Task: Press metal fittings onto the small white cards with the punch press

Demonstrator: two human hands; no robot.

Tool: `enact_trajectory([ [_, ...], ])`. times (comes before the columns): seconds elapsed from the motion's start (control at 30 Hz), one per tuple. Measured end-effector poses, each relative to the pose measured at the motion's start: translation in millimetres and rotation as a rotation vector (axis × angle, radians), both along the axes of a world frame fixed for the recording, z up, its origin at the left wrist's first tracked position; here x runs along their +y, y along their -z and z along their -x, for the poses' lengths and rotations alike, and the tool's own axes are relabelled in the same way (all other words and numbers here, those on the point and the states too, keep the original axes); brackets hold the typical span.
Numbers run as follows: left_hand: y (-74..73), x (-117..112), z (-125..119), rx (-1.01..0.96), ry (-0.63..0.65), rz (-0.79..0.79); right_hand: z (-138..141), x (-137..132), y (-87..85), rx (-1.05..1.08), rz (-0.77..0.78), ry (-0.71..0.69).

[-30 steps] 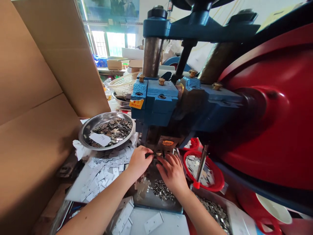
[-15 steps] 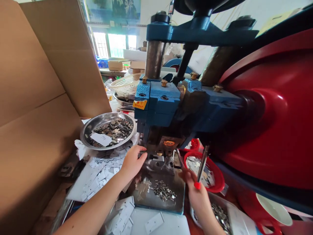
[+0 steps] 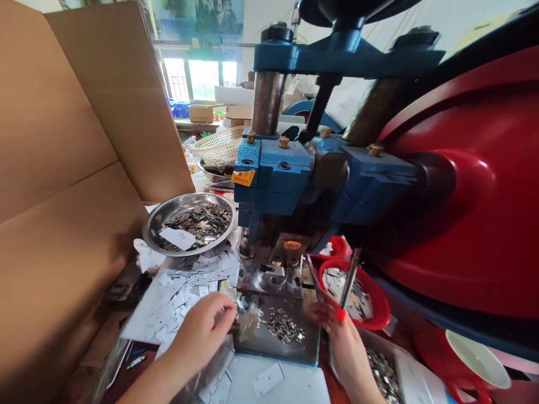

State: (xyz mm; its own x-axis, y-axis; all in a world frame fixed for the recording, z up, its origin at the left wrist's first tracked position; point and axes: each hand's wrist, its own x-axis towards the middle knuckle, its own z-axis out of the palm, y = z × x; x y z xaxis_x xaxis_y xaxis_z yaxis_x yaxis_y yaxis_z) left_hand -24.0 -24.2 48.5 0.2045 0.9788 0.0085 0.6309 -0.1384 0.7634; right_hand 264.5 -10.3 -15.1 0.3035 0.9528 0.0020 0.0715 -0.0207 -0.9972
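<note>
My left hand [image 3: 206, 325] is over the front left of the press, thumb and fingers curled together; whatever they hold, if anything, is hidden. Beneath and beside it lie loose flat metal plates [image 3: 217, 370]. My right hand [image 3: 347, 342] is beside the right edge of the press base, fingers stretched leftward and slightly blurred, behind a metal rod with a red tip [image 3: 349, 283]. Between my hands, a heap of small shiny metal pieces [image 3: 284, 325] lies on the dark base plate [image 3: 307, 350]. Behind it, a light metal plate [image 3: 273, 270] sits in the die of the blue press [image 3: 280, 179].
A steel bowl [image 3: 147, 233] with metal parts and a paper tag stands left, against cardboard [image 3: 164, 123]. Red baskets [image 3: 383, 314] with plates are at right, beneath a large red wheel [image 3: 475, 224]. A red-and-white mug-like vessel [image 3: 432, 348] stands lower right.
My left hand has drawn back from the die toward me, down and left. My right hand has stayed by the rod, its fingers shifting slightly.
</note>
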Motion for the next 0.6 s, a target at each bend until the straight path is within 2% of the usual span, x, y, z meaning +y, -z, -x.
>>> enact_trajectory([
  [0.07,4.1,-17,-12,0.090,0.121,0.047,11,19,-1.1,-0.109,0.022,-0.011],
  [0.13,11.0,-28,-28,0.210,0.238,0.090,26,43,-7.4,-0.263,-0.034,-0.071],
  [0.2,17.5,-34,-41,0.313,0.324,0.111,40,66,-15.1,-0.415,-0.085,-0.109],
  [0.3,22.7,-34,-52,0.368,0.380,0.103,45,82,-22.1,-0.477,-0.059,-0.101],
  [0.4,25.0,-32,-54,0.339,0.380,0.092,24,74,-22.3,-0.416,-0.026,-0.011],
  [0.53,27.7,-32,-55,0.277,0.375,0.095,-18,40,-18.9,-0.219,0.008,0.152],
  [0.6,27.0,-32,-56,0.256,0.384,0.094,-26,24,-15.2,-0.112,0.023,0.232],
])
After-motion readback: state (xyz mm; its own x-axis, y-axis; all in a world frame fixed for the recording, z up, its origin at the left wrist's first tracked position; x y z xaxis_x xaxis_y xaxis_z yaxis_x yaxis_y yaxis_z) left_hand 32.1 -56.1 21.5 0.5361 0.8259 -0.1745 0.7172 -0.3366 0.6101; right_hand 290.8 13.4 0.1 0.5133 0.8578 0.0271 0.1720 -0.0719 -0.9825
